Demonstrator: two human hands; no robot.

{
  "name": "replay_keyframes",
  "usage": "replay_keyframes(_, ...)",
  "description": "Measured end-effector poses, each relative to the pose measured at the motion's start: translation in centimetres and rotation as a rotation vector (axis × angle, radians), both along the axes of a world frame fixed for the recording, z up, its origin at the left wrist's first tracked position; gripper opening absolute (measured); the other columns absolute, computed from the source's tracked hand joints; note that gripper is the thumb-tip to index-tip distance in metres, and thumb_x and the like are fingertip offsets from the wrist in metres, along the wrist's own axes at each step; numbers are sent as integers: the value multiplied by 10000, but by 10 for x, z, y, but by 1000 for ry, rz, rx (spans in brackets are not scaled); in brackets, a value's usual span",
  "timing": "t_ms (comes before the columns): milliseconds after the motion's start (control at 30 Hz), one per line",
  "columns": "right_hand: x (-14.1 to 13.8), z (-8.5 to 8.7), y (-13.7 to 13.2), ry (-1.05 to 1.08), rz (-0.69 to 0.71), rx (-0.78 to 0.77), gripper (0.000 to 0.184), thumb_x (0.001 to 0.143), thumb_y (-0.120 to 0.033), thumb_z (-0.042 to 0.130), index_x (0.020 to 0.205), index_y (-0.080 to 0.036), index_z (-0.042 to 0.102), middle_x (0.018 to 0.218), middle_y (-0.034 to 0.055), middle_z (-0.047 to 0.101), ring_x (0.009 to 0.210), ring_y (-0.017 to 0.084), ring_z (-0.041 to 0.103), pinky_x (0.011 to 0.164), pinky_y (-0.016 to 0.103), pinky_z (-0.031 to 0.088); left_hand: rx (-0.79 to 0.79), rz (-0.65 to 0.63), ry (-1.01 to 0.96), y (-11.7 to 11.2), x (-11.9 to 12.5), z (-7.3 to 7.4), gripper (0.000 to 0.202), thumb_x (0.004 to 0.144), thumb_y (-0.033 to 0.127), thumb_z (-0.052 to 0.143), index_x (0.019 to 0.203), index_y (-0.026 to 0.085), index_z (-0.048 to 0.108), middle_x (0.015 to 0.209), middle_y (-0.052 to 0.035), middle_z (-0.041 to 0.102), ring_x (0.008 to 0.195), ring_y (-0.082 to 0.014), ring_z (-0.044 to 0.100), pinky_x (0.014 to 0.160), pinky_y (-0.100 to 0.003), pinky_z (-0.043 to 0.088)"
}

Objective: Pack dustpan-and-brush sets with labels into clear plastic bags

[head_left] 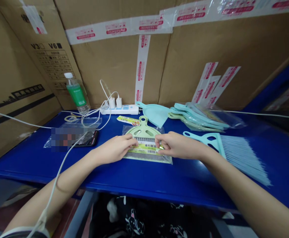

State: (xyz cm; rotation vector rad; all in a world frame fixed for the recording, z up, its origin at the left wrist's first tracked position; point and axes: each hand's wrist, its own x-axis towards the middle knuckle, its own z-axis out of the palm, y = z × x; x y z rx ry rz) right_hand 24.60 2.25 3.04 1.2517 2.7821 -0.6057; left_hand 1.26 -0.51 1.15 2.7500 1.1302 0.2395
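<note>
In front of me lies a pale green brush and dustpan set [144, 132] in a clear plastic bag, a yellow-green label card [148, 146] across its bristles. My left hand [121, 148] grips the bag's left side with fingers bent together. On the opposite side my right hand [172, 144] pinches the bag's edge with curled fingers. A loose blue brush [233, 152] rests beside my right forearm. Behind the bagged set are a light blue dustpan [156, 114] and another label card [128, 120].
Several bagged blue and green sets [198, 115] are stacked at the back right. A power strip [126, 109] with white cables and a water bottle [77, 94] stand against the cardboard [117, 66]. A dark phone-like object [91, 138] lies left on the blue table [124, 178].
</note>
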Motion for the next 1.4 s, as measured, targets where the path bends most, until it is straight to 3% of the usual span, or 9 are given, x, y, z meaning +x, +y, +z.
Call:
replay_keyframes(300, -1, 4, -2, -59, -149, -26, 65, 750, -256, 609, 726, -195, 613, 561, -7, 585, 621, 180, 570, 575, 278, 371, 145, -18, 204, -2, 2, 1, 565, 780, -18, 387, 1183, 318, 596, 1033, -31, 551, 696, -135, 575, 604, -240, 439)
replay_keyframes(467, 0, 3, -3, -70, -158, 35, 124, 733, -252, 622, 620, -207, 597, 590, 18, 609, 715, 206, 582, 581, 281, 381, 143, -25, 211, -1, 3, -3, 594, 767, -34, 382, 1192, 320, 598, 1017, -33, 542, 654, -122, 547, 584, -235, 429)
replay_keyframes(667, 1, 4, -4, -123, -197, 76, 226, 727, -297, 635, 540, -219, 536, 555, 10, 587, 625, 181, 555, 544, 288, 337, 141, -33, 201, -2, 3, -3, 617, 752, -31, 382, 1216, 322, 586, 1015, -35, 540, 657, -119, 545, 588, -232, 437)
replay_keyframes(900, 4, 9, -9, -216, -255, 147, 191, 730, -250, 621, 562, -216, 539, 597, 7, 587, 721, 194, 568, 551, 269, 307, 171, 1, 245, -3, 5, 1, 563, 811, 14, 414, 1217, 364, 586, 1038, -22, 555, 766, -136, 584, 641, -240, 462)
replay_keyframes(1133, -2, 0, -6, -106, -91, 280, 80, 809, -146, 533, 783, -192, 592, 653, 9, 592, 629, 158, 534, 554, 270, 305, 260, -50, 191, -2, 8, -2, 391, 864, 95, 460, 1153, 282, 645, 935, -52, 562, 855, -190, 550, 727, -308, 479)
replay_keyframes(1300, -14, -20, -1, 79, 38, 384, 45, 807, -188, 600, 837, -162, 579, 835, 74, 646, 808, 210, 580, 698, 311, 380, 320, -98, 173, 0, 8, -5, 330, 895, 141, 455, 1128, 252, 661, 888, -58, 556, 838, -196, 529, 756, -334, 473)
replay_keyframes(1400, -18, -29, 2, 134, 66, 410, 85, 790, -217, 632, 821, -172, 567, 804, 59, 632, 811, 215, 573, 714, 322, 378, 340, -103, 197, 0, 8, -6, 345, 905, 147, 437, 1157, 262, 642, 885, -55, 548, 822, -190, 533, 744, -328, 472)
